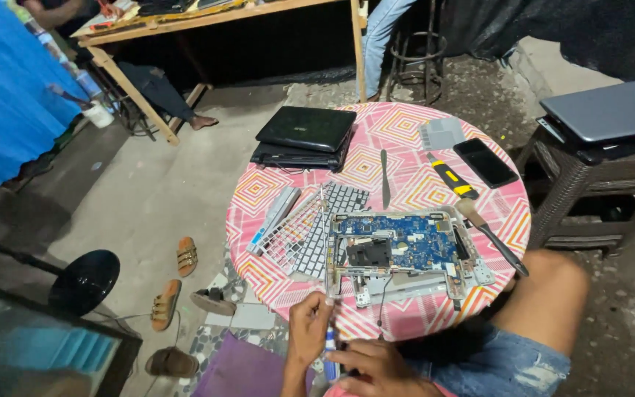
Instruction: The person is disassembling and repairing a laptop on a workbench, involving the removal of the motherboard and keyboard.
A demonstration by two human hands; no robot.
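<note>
An opened laptop base [398, 254] with a bare blue circuit board lies on the round table [398, 140], near its front edge. My left hand [309, 331] rests its fingertips at the base's front left corner. Just below the table edge, my right hand [372, 367] is closed around a blue and white screwdriver [330, 353], which stands upright between the two hands. A removed keyboard [317, 224] and its pale frame lie left of the base.
A stack of black laptops [304, 136] sits at the table's back. A metal blade [384, 179], a yellow-handled screwdriver [452, 176], a brush [490, 235], a phone [485, 162] and a grey plate [441, 134] lie at the right. A wicker stool [589, 184] bears another laptop. Sandals [178, 279] lie on the floor.
</note>
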